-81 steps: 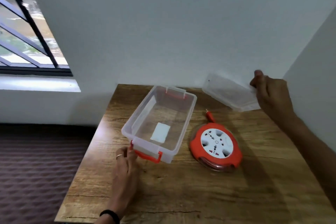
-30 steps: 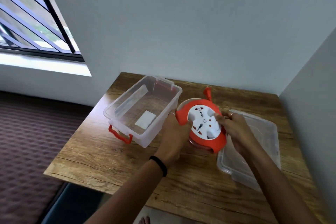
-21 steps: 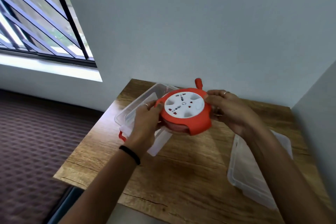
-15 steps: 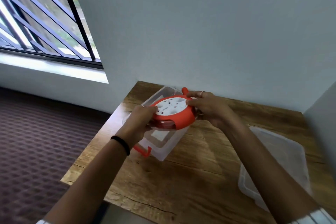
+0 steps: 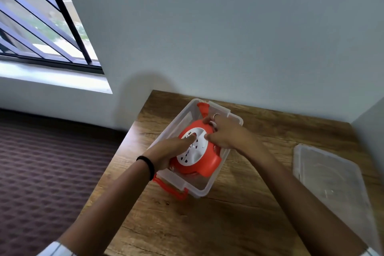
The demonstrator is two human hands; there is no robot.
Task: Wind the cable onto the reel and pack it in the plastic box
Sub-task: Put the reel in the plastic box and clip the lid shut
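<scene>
Both hands are going in together, the left hand [image 5: 166,151] and right hand [image 5: 225,134] curling their fingers around opposite edges of the reel [image 5: 196,155], which looks rigid, smooth and fairly weighty, as it is sitting tilted in the plastic box [image 5: 202,190].

A wooden table [image 5: 239,224] with a dark, streaked grain stands in the corner where two pale walls [image 5: 228,27] meet. On the far left is a window [image 5: 37,27] with dark slanted bars (greenery blurs behind them) above a white sill [image 5: 52,81]. Dark patterned carpet [image 5: 41,172] covers the floor on the left.
</scene>
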